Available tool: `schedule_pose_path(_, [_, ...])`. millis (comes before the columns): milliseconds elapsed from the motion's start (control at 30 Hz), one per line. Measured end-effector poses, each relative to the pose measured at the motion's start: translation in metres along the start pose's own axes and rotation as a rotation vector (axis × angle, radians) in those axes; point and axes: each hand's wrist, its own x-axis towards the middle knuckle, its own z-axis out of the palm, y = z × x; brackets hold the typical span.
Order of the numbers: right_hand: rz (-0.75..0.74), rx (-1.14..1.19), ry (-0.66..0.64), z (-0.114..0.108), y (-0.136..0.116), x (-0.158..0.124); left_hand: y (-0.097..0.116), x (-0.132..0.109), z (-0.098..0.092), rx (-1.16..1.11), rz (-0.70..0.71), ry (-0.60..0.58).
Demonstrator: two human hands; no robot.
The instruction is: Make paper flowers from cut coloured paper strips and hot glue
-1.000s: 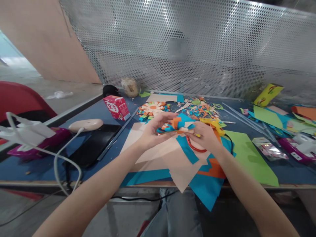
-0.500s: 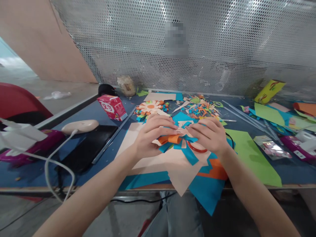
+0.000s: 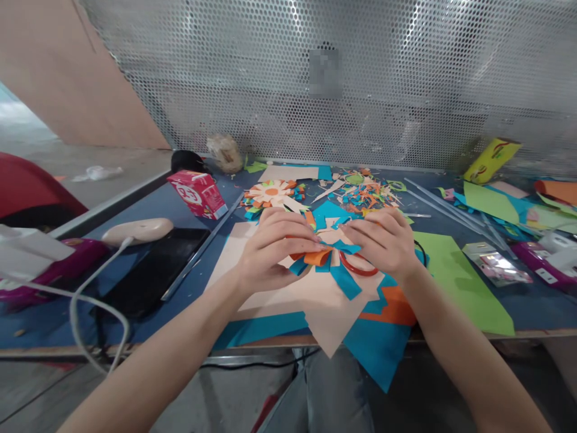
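The fringed paper piece (image 3: 323, 255), blue and orange, sits between the two hands above the cream sheets (image 3: 274, 299), mid-table; the left hand (image 3: 276, 249) has its fingers together, clamped on the piece's left side; the right hand (image 3: 384, 242) curls at its right side, but whether its fingers grip cannot be told, the thumb being hidden; uneven pulling could tear the narrow strips, and a strip might snag on the red loop (image 3: 359, 270) just beneath; far left, the pink box (image 3: 197, 193) hides any contents; right, a clear packet (image 3: 496, 264) shows something pinkish.
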Motion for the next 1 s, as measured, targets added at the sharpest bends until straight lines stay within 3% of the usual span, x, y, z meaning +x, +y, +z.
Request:
schedule_pose_path(100, [-0.048, -0.047, 0.068, 0.0007, 0.0004, 0.0018, -0.0008, 0.0003, 0.0005, 0.1, 0.107, 0.011])
schedule_pose_path(233, [-0.051, -0.066, 0.061, 0.0005, 0.0003, 0.0043, -0.0019, 0.0006, 0.0014, 0.137, 0.226, 0.048])
schedule_pose_path(1000, [-0.021, -0.036, 0.0, 0.003, 0.0002, 0.0019, -0.0044, -0.0013, 0.0027, 0.14, 0.139, 0.05])
